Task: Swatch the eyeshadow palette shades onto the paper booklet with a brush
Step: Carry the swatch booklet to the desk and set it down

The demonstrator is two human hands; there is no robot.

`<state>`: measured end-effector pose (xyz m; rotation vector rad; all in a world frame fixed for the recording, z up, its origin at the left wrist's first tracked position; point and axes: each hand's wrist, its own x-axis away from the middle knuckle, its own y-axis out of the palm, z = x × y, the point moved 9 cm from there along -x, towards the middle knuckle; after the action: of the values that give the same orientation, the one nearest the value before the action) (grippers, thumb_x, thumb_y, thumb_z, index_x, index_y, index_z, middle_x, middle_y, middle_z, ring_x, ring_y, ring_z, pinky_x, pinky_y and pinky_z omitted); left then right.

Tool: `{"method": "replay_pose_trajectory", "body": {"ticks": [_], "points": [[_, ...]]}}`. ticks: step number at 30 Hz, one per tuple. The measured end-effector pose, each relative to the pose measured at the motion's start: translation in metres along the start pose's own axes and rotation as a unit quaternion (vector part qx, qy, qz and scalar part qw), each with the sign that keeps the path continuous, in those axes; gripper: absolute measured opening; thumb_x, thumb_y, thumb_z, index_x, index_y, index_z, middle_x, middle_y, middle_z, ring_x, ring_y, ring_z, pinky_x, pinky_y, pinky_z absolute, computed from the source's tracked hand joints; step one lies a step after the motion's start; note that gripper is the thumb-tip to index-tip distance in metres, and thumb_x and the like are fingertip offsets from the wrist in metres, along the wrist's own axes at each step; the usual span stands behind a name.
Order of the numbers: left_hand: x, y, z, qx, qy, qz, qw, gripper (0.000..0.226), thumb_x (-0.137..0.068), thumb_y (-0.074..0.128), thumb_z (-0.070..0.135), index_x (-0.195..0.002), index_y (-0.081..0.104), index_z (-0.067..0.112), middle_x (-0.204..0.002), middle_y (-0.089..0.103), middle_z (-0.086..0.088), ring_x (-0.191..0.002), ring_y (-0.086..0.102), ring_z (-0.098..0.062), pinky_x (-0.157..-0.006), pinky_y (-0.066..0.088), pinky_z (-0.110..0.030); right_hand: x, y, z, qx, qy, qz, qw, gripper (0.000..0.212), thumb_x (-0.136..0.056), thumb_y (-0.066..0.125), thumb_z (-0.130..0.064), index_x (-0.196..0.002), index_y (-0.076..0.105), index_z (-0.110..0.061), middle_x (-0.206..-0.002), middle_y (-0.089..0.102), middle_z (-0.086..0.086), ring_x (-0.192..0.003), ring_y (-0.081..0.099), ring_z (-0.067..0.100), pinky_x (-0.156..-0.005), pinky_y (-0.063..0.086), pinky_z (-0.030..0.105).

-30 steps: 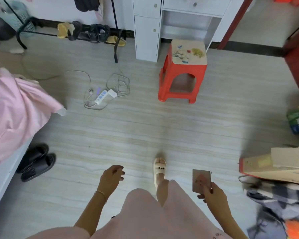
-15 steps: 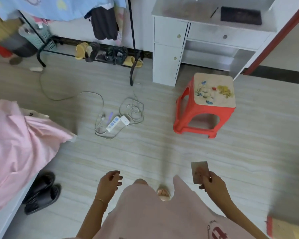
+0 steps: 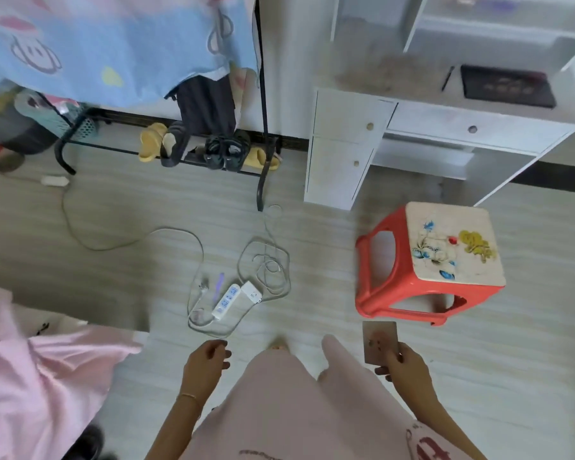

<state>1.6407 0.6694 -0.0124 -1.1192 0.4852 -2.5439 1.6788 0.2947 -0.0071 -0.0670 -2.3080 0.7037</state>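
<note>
My right hand (image 3: 402, 365) grips a small grey-brown paper booklet (image 3: 379, 340) by its lower edge and holds it upright at hip height. My left hand (image 3: 205, 363) hangs at my side with loosely curled fingers and holds nothing. On the white desk (image 3: 412, 104) at the upper right lies a dark eyeshadow palette (image 3: 508, 86), with a thin dark brush (image 3: 447, 78) just left of it. Both hands are far from the desk.
A red stool (image 3: 395, 270) with a flowered top stands on the floor in front of the desk. A white power strip (image 3: 226, 300) and loose cables lie mid-floor. A clothes rack (image 3: 261, 94) with shoes underneath stands at the back left; pink bedding (image 3: 30, 376) at left.
The view has tilted up and moved forward: the desk top with palette and brush has come into view and the stool is nearer. My right hand still holds the booklet.
</note>
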Motion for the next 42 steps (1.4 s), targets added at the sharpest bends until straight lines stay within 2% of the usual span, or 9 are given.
{"method": "replay_pose_trajectory", "body": {"ticks": [4,9,12,16,22,29,35,38,42], "points": [[-0.063,-0.001,0.072,-0.086,0.018,-0.042,0.995,0.018,-0.091,0.043,0.012,-0.096,0.06,0.011,-0.088,0.066,-0.008,-0.074,0.061,-0.02,-0.074,0.045,-0.031,-0.036,-0.003,-0.043,-0.03,0.017,0.03,0.999,0.017,-0.094,0.045,-0.024,-0.088,0.058,-0.014,-0.074,0.069,0.0,-0.071,0.068,0.018,-0.076,0.052,0.043],[-0.131,0.033,0.163,-0.128,0.06,-0.084,0.986,0.022,-0.093,0.041,0.01,-0.103,0.061,0.006,-0.092,0.065,-0.011,-0.076,0.061,-0.022,-0.077,0.046,-0.03,-0.073,-0.019,-0.074,-0.074,0.052,0.081,0.993,0.024,-0.095,0.045,-0.032,-0.085,0.058,-0.014,-0.07,0.069,0.002,-0.069,0.067,0.015,-0.072,0.052,0.04],[-0.16,0.067,0.202,-0.119,0.063,-0.105,0.985,0.021,-0.092,0.043,0.008,-0.103,0.06,0.006,-0.091,0.065,-0.01,-0.077,0.062,-0.021,-0.082,0.048,-0.034,-0.103,-0.034,-0.086,-0.088,0.074,0.086,0.99,0.025,-0.095,0.044,-0.032,-0.087,0.058,-0.012,-0.072,0.069,0.004,-0.071,0.067,0.018,-0.077,0.051,0.044],[-0.187,0.112,0.236,-0.094,0.022,-0.12,0.988,0.018,-0.091,0.044,0.006,-0.1,0.059,0.004,-0.086,0.064,-0.011,-0.068,0.06,-0.019,-0.066,0.046,-0.028,-0.162,-0.071,-0.11,-0.085,0.089,0.09,0.988,0.024,-0.096,0.043,-0.026,-0.092,0.058,-0.008,-0.076,0.069,0.008,-0.07,0.066,0.019,-0.081,0.048,0.045],[-0.22,0.158,0.313,-0.062,-0.006,-0.106,0.992,0.014,-0.091,0.047,0.007,-0.096,0.061,0.005,-0.083,0.065,-0.01,-0.067,0.059,-0.022,-0.058,0.043,-0.028,-0.246,-0.129,-0.158,-0.077,0.089,0.1,0.988,0.023,-0.094,0.047,-0.025,-0.089,0.061,-0.008,-0.064,0.068,0.005,-0.064,0.065,0.02,-0.066,0.045,0.034],[-0.272,0.182,0.411,-0.082,0.04,-0.101,0.991,0.015,-0.091,0.046,0.007,-0.097,0.06,0.008,-0.086,0.066,-0.009,-0.07,0.062,-0.021,-0.062,0.046,-0.027,-0.329,-0.16,-0.214,-0.042,0.085,0.074,0.993,0.027,-0.095,0.042,-0.022,-0.083,0.059,-0.004,-0.074,0.067,0.012,-0.071,0.064,0.027,-0.072,0.049,0.039],[-0.329,0.221,0.464,-0.114,0.037,-0.132,0.984,0.018,-0.091,0.046,0.007,-0.102,0.06,0.005,-0.089,0.065,-0.011,-0.074,0.062,-0.023,-0.069,0.047,-0.031,-0.388,-0.18,-0.251,-0.053,0.1,0.097,0.989,0.024,-0.095,0.042,-0.017,-0.083,0.058,-0.003,-0.076,0.067,0.014,-0.071,0.064,0.028,-0.068,0.048,0.037],[-0.361,0.249,0.512,-0.145,0.074,-0.165,0.973,0.019,-0.092,0.045,0.008,-0.104,0.059,0.005,-0.093,0.065,-0.012,-0.076,0.061,-0.021,-0.069,0.045,-0.029,-0.405,-0.195,-0.265,-0.068,0.121,0.129,0.982,0.024,-0.095,0.042,-0.015,-0.088,0.058,0.002,-0.075,0.067,0.017,-0.07,0.064,0.029,-0.065,0.047,0.036],[-0.394,0.284,0.584,-0.22,0.174,-0.199,0.939,0.016,-0.093,0.044,0.012,-0.1,0.059,0.014,-0.097,0.065,-0.01,-0.081,0.062,-0.021,-0.078,0.048,-0.032,-0.419,-0.21,-0.29,-0.071,0.131,0.151,0.977,0.024,-0.096,0.043,-0.021,-0.079,0.057,-0.011,-0.063,0.064,0.004,-0.054,0.059,0.013,-0.051,0.036,0.025]]}}
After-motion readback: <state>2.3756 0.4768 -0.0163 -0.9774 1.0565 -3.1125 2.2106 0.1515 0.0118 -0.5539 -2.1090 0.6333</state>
